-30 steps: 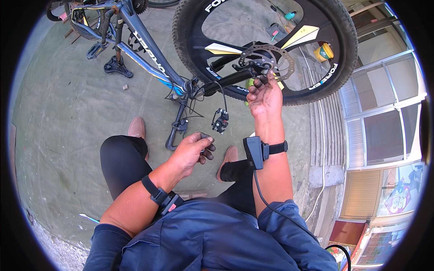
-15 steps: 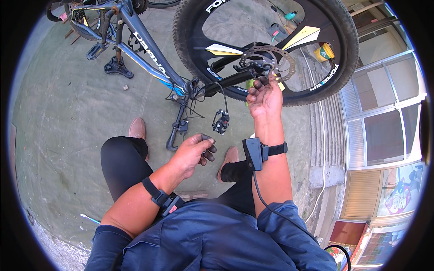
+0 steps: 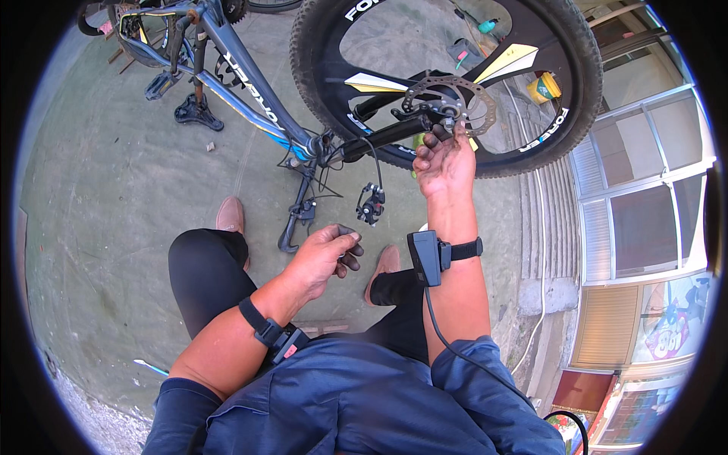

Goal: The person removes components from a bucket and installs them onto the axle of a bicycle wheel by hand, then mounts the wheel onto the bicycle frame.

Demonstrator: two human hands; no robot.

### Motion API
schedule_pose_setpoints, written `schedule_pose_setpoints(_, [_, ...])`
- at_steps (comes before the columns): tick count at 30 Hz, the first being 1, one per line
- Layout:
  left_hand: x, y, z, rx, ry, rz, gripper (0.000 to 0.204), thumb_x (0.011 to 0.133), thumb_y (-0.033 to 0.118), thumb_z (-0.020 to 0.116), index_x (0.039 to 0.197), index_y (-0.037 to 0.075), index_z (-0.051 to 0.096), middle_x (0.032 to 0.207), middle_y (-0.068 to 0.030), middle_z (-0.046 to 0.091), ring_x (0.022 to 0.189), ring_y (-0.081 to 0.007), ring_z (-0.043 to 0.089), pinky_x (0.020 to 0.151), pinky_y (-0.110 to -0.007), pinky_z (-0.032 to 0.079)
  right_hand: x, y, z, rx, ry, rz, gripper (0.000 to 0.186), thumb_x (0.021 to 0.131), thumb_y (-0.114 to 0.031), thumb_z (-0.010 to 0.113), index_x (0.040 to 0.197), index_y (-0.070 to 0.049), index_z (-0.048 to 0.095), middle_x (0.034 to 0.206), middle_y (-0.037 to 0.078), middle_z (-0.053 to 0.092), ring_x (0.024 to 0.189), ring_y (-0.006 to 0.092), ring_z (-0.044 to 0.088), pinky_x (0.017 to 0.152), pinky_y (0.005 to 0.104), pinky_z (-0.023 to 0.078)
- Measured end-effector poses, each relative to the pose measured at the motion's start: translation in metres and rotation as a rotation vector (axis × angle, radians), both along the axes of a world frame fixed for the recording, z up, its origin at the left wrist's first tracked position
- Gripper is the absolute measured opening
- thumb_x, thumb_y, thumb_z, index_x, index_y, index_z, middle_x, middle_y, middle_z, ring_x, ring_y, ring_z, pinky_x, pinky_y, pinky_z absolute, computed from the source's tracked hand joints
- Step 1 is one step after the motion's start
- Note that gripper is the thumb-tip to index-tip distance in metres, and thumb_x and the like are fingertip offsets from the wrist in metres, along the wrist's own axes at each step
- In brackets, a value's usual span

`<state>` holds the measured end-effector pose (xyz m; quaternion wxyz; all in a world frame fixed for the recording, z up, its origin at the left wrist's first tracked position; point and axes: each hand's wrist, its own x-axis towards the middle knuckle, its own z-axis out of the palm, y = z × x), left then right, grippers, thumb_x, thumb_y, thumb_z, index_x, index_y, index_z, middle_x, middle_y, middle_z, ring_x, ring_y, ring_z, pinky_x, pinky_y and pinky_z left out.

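An upturned blue bicycle frame (image 3: 239, 76) carries a wheel with a black tyre (image 3: 311, 95) and a toothed-edged brake disc (image 3: 489, 114). My right hand (image 3: 446, 163) is raised to the wheel's hub, palm up and smudged dark, its thumb and fingertips closed round the axle nut (image 3: 449, 123) at the fork end. Lower and to the left, my left hand (image 3: 331, 250) hangs curled in front of my knees. Its fingers are pressed together, and what they may hold is hidden. Between the hands a black brake caliper (image 3: 370, 205) dangles from its cable.
The handlebar (image 3: 292, 227) points down near my feet. A black saddle (image 3: 199, 114) is on the green floor at the far left. Beyond the wheel are a yellow bucket (image 3: 543, 89) and a grey container (image 3: 462, 53). Glazed panels (image 3: 644, 197) line the right side.
My right thumb and fingertips have shifted slightly down at the hub, and more of the axle nut shows above them. The left hand and the wheel stay where they were.
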<state>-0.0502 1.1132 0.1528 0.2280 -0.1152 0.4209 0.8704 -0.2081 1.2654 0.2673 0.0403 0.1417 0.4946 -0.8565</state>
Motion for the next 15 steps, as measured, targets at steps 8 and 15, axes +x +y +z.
schedule_pose_setpoints(8, [0.0,0.0005,-0.0006,-0.01,0.002,0.0,0.017,0.093,0.022,0.056,0.1,0.006,0.056,0.087,-0.0054,0.061,0.068,-0.0132,0.059,0.053,-0.024,0.042,0.0027,0.0005,0.0048,-0.036,-0.024,0.018,0.033,0.097,-0.043,0.047,0.093,-0.011,0.053,0.076,0.003,0.054,0.063,0.0168,0.047,0.049,0.0254,0.031])
schedule_pose_setpoints(15, [-0.0014,0.001,-0.0063,-0.025,0.009,0.035,0.021,0.09,0.009,0.052,0.109,0.002,0.052,0.095,-0.0087,0.06,0.077,-0.0157,0.062,0.059,-0.024,0.044,-0.0013,0.0013,0.0029,-0.007,-0.016,0.024,0.031,0.097,-0.041,0.047,0.091,-0.012,0.055,0.074,0.002,0.054,0.062,0.016,0.046,0.048,0.0242,0.031])
